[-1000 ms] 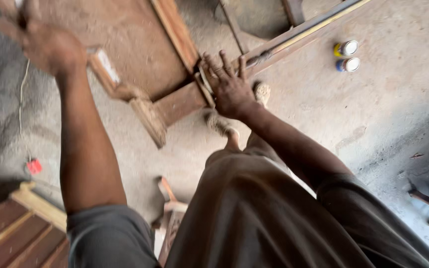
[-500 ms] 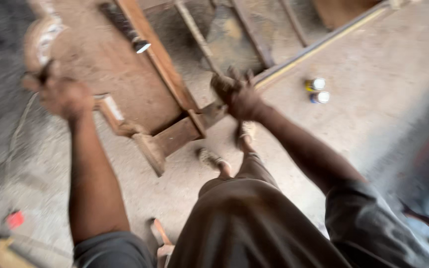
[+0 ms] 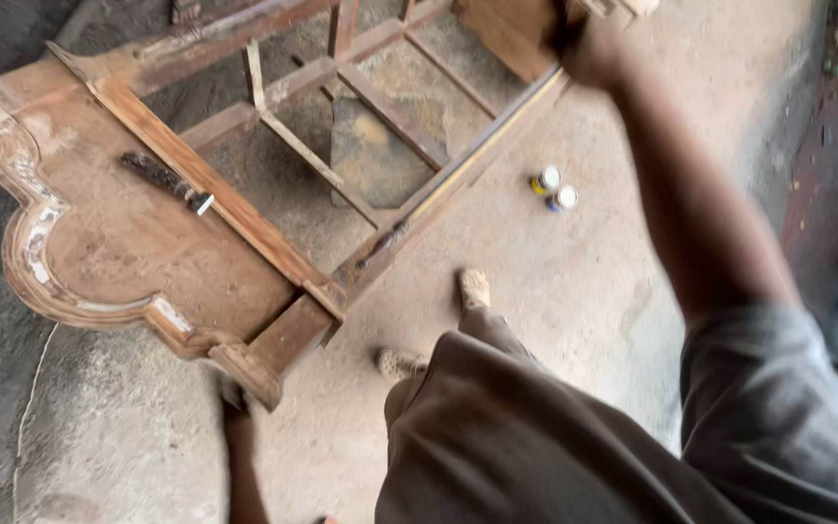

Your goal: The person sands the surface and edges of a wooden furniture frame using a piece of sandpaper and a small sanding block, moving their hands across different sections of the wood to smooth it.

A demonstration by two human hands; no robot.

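Note:
A wooden bed frame (image 3: 273, 126) lies tilted over the concrete floor, its carved headboard (image 3: 118, 252) towards the left. My right hand (image 3: 594, 49), blurred, reaches far up and grips the frame's far end beside a footboard panel (image 3: 506, 29). My left hand (image 3: 235, 396) is low, right under the headboard's corner leg (image 3: 254, 364); the wood hides its fingers. A dark long-handled tool (image 3: 162, 180) rests on the headboard panel.
Two small tins (image 3: 553, 189) stand on the floor to the right of the side rail (image 3: 458, 175). My feet (image 3: 472, 288) are close to the frame's near corner. A thin cord (image 3: 31, 388) runs along the floor at left. Dark objects sit at the right edge.
My right hand has moved from the near corner up to the frame's far end. My left hand dropped from the headboard top to the corner leg. The view widened.

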